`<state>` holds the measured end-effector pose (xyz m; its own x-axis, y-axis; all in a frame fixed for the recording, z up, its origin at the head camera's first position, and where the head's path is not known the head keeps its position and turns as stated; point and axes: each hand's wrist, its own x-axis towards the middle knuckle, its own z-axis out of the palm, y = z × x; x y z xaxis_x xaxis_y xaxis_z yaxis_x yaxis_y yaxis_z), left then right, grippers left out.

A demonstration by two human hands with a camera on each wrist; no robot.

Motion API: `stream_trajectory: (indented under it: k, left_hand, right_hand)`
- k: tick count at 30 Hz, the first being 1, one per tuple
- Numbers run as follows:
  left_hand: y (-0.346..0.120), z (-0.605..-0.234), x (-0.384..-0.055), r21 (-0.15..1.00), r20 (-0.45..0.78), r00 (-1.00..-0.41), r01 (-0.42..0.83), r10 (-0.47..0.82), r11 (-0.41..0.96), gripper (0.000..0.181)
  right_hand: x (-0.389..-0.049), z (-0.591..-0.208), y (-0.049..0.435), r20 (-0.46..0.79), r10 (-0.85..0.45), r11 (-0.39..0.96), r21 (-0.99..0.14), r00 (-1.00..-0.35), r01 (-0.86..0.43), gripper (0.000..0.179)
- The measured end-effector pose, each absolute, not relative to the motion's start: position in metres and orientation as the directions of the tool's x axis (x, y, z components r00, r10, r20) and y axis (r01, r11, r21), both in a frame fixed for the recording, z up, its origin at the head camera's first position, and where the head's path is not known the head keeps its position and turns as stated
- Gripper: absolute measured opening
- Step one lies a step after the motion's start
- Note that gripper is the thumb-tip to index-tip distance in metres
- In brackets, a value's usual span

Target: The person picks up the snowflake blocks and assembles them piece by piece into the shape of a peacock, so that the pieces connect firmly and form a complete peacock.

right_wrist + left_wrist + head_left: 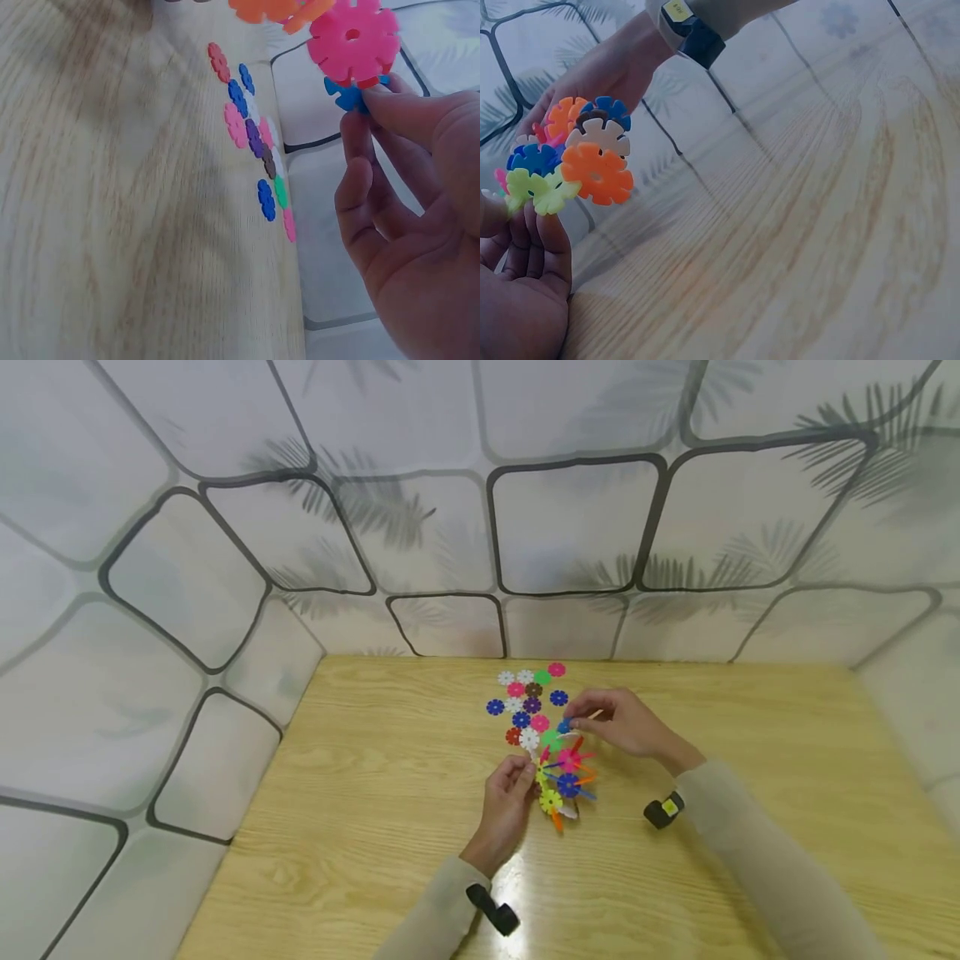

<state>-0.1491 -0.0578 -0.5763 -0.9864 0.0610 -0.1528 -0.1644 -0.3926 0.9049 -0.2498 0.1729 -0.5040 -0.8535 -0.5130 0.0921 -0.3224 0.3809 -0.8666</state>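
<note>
My left hand (501, 814) grips a built cluster of notched plastic snowflake discs (568, 785) above the table, its thumb and fingers pinching a yellow-green disc (553, 191). Orange, blue, white and pink discs stick out from the cluster at many angles. Between the thumb and fingers of my right hand (626, 724) is a blue snowflake disc (345, 97), at the far side of the cluster. A pink disc (352, 37) of the cluster overlaps that blue one in the right wrist view. Cluster parts partly cover the left fingertips.
Several loose snowflake discs (521, 719) in blue, white, pink, brown, green, purple and red lie flat on the wooden table (360, 793), just beyond the cluster. Patterned walls (570, 527) rise behind the table and on its left.
</note>
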Motion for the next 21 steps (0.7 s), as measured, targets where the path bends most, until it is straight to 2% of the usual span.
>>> stream_trajectory:
  k: [13, 21]
  left_hand:
    - [-0.059, -0.575, -0.148, 0.933, -0.136, -0.988, -0.151, 0.069, -0.327, 0.010]
    - [-0.059, -0.576, -0.148, 0.955, -0.099, -0.993, -0.114, 0.069, -0.273, 0.024]
  right_hand:
    - [-0.247, -0.498, 0.171, 0.124, -0.530, 0.369, -0.857, -0.839, -0.360, 0.011]
    - [-0.247, -0.494, 0.171, 0.128, -0.585, 0.336, -0.860, -0.801, -0.383, 0.011]
